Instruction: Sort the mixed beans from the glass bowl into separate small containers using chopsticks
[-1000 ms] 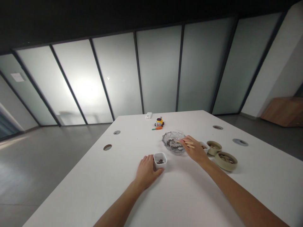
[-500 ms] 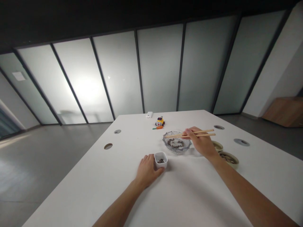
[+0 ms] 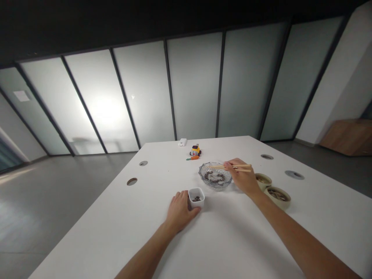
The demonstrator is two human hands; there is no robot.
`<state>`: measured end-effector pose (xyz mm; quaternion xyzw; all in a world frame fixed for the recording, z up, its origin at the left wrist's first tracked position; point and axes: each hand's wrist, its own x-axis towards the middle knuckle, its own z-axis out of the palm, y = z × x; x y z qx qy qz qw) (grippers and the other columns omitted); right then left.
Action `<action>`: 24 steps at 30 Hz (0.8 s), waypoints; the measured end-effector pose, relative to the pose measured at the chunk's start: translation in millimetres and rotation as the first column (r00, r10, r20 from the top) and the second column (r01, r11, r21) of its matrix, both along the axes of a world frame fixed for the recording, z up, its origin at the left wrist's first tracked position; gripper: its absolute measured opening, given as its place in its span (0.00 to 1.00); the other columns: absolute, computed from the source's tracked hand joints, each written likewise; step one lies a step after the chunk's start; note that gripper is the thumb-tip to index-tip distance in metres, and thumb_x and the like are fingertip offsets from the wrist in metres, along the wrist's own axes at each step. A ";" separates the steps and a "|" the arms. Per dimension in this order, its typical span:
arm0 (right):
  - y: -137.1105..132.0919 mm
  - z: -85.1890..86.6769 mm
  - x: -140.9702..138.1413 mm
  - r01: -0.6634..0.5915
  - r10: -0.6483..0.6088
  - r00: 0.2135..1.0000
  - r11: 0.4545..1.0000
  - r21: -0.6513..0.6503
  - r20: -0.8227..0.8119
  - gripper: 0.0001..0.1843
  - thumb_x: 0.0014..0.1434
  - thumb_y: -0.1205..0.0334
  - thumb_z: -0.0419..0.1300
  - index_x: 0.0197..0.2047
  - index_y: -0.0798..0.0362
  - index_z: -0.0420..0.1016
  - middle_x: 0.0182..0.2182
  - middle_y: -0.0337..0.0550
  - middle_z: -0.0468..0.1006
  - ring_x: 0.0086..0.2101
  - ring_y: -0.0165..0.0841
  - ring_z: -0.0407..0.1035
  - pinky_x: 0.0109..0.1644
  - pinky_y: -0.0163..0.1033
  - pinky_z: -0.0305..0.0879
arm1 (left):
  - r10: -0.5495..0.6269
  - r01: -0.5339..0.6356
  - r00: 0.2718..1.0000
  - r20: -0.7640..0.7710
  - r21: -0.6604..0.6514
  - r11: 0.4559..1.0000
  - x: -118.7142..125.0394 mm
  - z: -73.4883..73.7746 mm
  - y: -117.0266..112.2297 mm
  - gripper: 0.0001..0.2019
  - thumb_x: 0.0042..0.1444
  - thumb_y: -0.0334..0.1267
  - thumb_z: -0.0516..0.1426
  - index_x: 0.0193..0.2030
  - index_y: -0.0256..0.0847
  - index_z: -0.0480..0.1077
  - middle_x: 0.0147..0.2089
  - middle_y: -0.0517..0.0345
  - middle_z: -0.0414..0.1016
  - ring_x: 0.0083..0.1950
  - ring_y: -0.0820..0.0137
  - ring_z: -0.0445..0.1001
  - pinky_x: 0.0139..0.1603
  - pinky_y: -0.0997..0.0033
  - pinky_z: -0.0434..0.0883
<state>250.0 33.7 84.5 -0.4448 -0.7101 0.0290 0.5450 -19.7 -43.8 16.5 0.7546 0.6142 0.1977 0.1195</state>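
My right hand (image 3: 243,177) grips a pair of wooden chopsticks (image 3: 232,167), held nearly level with their tips over a clear glass bowl (image 3: 215,176) that contains small dark pieces. My left hand (image 3: 180,211) rests on the white table (image 3: 221,240), its fingers curled against the side of a small white square cup (image 3: 196,197) with a few dark pieces inside. The cup stands just in front and to the left of the glass bowl.
Two tan round bowls (image 3: 263,181) (image 3: 278,196) sit right of my right hand. A small yellow toy (image 3: 195,150) with an orange carrot piece and a white box (image 3: 182,142) lie near the far edge. Round cable holes (image 3: 131,181) dot the table. Frosted glass panels stand behind.
My right hand went from deep in the glass bowl to lifted with the chopsticks level, and now sits slightly lower and closer to the bowl. My left hand has stayed on the white cup.
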 end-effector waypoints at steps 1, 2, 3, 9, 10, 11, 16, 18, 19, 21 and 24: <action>3.5 -6.7 2.2 0.005 -0.005 1.000 1.000 0.001 0.022 0.27 0.68 0.36 0.53 0.32 0.49 0.78 0.30 0.46 0.80 0.33 0.39 0.75 0.41 0.44 0.72 | 0.000 0.000 1.000 -0.001 -0.001 1.000 0.0 0.1 0.0 0.16 0.58 0.50 0.62 0.45 0.43 0.68 0.50 0.52 0.76 0.52 0.58 0.72 0.49 0.64 0.64; 6.7 -13.5 4.0 0.004 -0.004 0.999 1.000 0.001 0.033 0.28 0.68 0.36 0.52 0.33 0.49 0.78 0.31 0.46 0.80 0.33 0.39 0.75 0.41 0.44 0.72 | 0.000 0.000 1.000 -0.002 -0.003 1.000 0.1 0.2 0.1 0.16 0.58 0.51 0.62 0.45 0.43 0.68 0.50 0.52 0.76 0.52 0.58 0.72 0.49 0.64 0.64; 9.4 -20.2 5.2 -0.002 0.002 0.999 1.000 -0.002 0.047 0.28 0.68 0.36 0.52 0.34 0.49 0.78 0.32 0.46 0.80 0.34 0.39 0.75 0.42 0.44 0.72 | 0.001 -0.001 1.000 -0.002 -0.003 1.000 0.1 0.3 0.2 0.16 0.58 0.51 0.62 0.46 0.43 0.68 0.50 0.52 0.76 0.52 0.58 0.71 0.49 0.64 0.64; 19.3 -48.8 6.8 -0.044 0.045 0.998 0.999 -0.025 0.050 0.26 0.69 0.37 0.52 0.35 0.48 0.80 0.34 0.47 0.81 0.36 0.40 0.76 0.43 0.43 0.73 | -0.003 0.003 1.000 -0.002 -0.004 1.000 0.2 0.0 0.4 0.17 0.58 0.50 0.62 0.46 0.43 0.68 0.50 0.51 0.76 0.52 0.58 0.71 0.50 0.63 0.64; 20.3 -51.7 6.8 -0.051 0.052 0.998 0.998 -0.030 0.047 0.26 0.69 0.37 0.53 0.35 0.48 0.80 0.34 0.47 0.81 0.36 0.40 0.76 0.43 0.44 0.73 | -0.003 0.003 1.000 0.001 -0.003 1.000 0.2 0.0 0.3 0.17 0.58 0.50 0.62 0.46 0.43 0.68 0.50 0.51 0.76 0.52 0.58 0.71 0.50 0.63 0.64; 21.0 -54.3 6.7 -0.058 0.059 0.997 0.998 -0.037 0.044 0.26 0.68 0.37 0.53 0.35 0.48 0.81 0.34 0.47 0.81 0.36 0.40 0.76 0.43 0.44 0.73 | -0.002 0.002 1.000 0.004 -0.002 1.000 0.1 0.1 0.2 0.17 0.58 0.50 0.62 0.46 0.43 0.68 0.50 0.51 0.76 0.52 0.58 0.72 0.50 0.63 0.64; 22.0 -61.2 5.9 -0.100 0.101 0.995 0.992 -0.075 0.008 0.25 0.67 0.37 0.55 0.35 0.48 0.81 0.35 0.47 0.81 0.36 0.40 0.76 0.43 0.45 0.74 | 0.003 -0.003 1.000 0.008 -0.007 1.000 0.4 0.6 0.1 0.16 0.57 0.50 0.62 0.46 0.43 0.68 0.50 0.51 0.76 0.52 0.58 0.72 0.50 0.64 0.64; 20.9 -61.5 5.3 -0.103 0.104 0.995 0.991 -0.083 0.004 0.25 0.67 0.37 0.56 0.35 0.48 0.81 0.34 0.46 0.81 0.36 0.40 0.76 0.42 0.44 0.74 | 0.007 -0.007 1.000 0.006 -0.012 1.000 0.6 0.7 0.3 0.16 0.57 0.50 0.62 0.46 0.43 0.68 0.50 0.50 0.76 0.52 0.57 0.72 0.50 0.63 0.65; 20.3 -61.5 4.9 -0.102 0.103 0.995 0.991 -0.084 0.006 0.25 0.67 0.37 0.56 0.35 0.48 0.81 0.34 0.46 0.80 0.35 0.40 0.76 0.41 0.44 0.74 | 0.008 -0.008 1.000 0.004 -0.013 1.000 0.7 0.7 0.4 0.16 0.57 0.50 0.62 0.46 0.43 0.68 0.50 0.50 0.76 0.52 0.57 0.72 0.50 0.63 0.65; 18.8 -61.3 4.0 -0.100 0.101 0.995 0.992 -0.080 0.010 0.25 0.67 0.37 0.55 0.34 0.48 0.81 0.33 0.46 0.80 0.35 0.40 0.76 0.41 0.44 0.74 | 0.010 -0.010 1.000 0.001 -0.015 1.000 0.7 1.0 0.4 0.16 0.57 0.50 0.62 0.45 0.43 0.68 0.51 0.50 0.76 0.53 0.57 0.72 0.50 0.64 0.64; 17.5 -61.4 3.0 -0.098 0.098 0.995 0.993 -0.071 -0.001 0.25 0.67 0.37 0.55 0.34 0.48 0.81 0.34 0.46 0.80 0.35 0.40 0.76 0.42 0.44 0.74 | 0.012 -0.012 1.000 0.001 -0.018 1.000 0.7 1.5 0.1 0.16 0.57 0.50 0.62 0.46 0.44 0.68 0.51 0.50 0.76 0.54 0.58 0.71 0.51 0.64 0.64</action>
